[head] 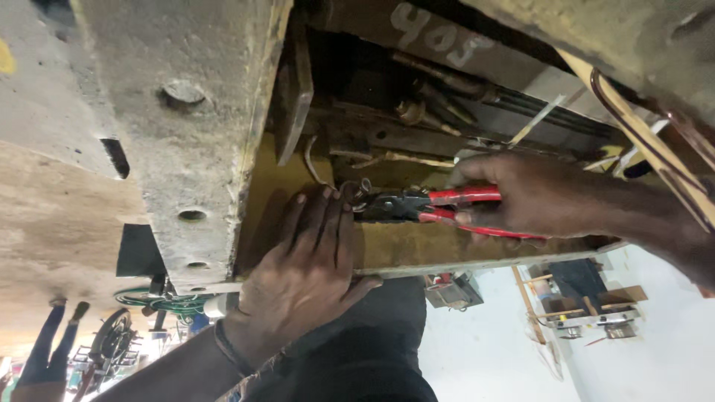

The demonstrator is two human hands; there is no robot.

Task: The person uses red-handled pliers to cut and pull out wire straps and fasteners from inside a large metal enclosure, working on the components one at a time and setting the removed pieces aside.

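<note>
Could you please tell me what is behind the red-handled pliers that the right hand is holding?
Behind the pliers in the right hand lies a yellowish metal panel, with dark rusty rods above. The left hand covers whatever the jaws grip, so that stays hidden.

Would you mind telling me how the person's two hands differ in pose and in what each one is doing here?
The left hand lies flat, fingers spread, against the yellowish panel, while the right hand is curled in a fist-like grip. The left hand holds no tool; the right hand grips the red-handled pliers. The left hand reaches up from below, the right hand from the right side. Both are bare and meet at the pliers' tip.
</note>
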